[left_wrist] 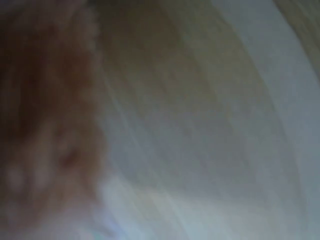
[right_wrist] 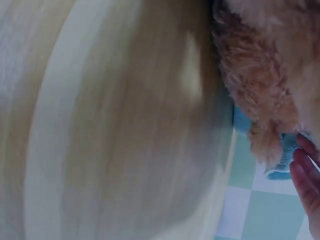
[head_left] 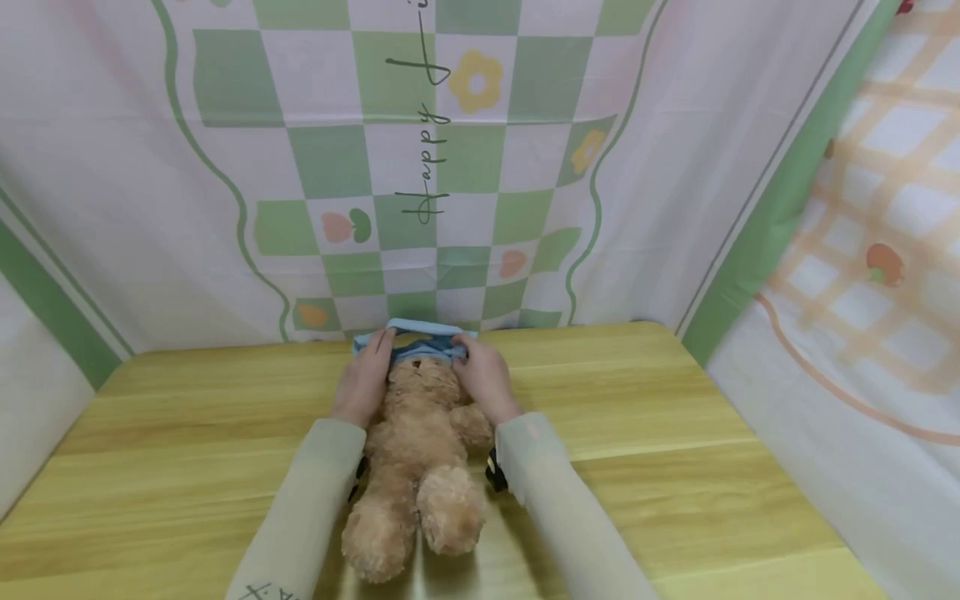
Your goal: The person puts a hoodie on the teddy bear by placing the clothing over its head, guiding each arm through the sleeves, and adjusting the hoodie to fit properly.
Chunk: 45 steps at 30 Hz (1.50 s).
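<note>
A tan plush bear (head_left: 416, 442) lies stretched out on the table (head_left: 637, 417), its feet toward the person and its head near the far edge, with a light blue cloth (head_left: 433, 347) gathered at the top of the head. The cloth reaches to the far edge of the table, so there is hardly any table top beyond it, and a checked fabric backdrop (head_left: 397, 158) rises just behind. To the left and right the wood surface stretches wide, well out to the slanting side edges, giving plenty of room sideways. The bear lies between the two hands: the left hand (head_left: 365, 379) sits beside its head and grips the left part of the cloth, while the right hand (head_left: 486, 375) pinches the right part between thumb and fingers. One plush arm pokes out just below the right hand, and the legs lie between the pale sleeves (head_left: 581, 508). The right wrist view shows fingertips (right_wrist: 302, 159) touching the cloth next to the fur; the left wrist view is too blurred to show that grip.
</note>
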Motion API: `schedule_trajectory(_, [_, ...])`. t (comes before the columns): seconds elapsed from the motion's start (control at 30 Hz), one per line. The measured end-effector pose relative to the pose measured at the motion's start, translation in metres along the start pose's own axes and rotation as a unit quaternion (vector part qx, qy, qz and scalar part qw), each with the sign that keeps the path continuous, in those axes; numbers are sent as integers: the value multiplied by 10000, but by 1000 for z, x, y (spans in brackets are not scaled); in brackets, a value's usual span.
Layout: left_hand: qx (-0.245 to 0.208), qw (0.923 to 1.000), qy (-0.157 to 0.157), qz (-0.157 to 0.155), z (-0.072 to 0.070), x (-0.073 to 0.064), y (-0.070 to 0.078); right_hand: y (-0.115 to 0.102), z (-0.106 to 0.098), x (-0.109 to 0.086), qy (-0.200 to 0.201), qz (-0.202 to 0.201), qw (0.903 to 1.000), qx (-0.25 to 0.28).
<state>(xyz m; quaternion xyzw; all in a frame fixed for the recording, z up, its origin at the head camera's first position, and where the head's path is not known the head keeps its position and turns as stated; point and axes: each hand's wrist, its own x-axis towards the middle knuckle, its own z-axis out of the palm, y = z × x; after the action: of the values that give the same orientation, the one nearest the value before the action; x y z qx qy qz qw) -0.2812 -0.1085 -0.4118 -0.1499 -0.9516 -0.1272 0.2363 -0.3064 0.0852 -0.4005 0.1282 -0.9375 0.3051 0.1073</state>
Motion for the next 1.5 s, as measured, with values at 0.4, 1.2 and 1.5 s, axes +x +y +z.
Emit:
schedule_trajectory(0.4, [-179,9983,471,306,9,-4,-3,4,4,3,-188,74,9998,60])
schedule_trajectory(1.2, [-2042,9645,-1196,-1173,18,-12,-27,19,12,-7,-928,-544,9941,-150])
schedule_trajectory(1.5, [-3404,9126,-1546,-1652,6,-13,-35,24,11,-3,-1107,385,9908,682])
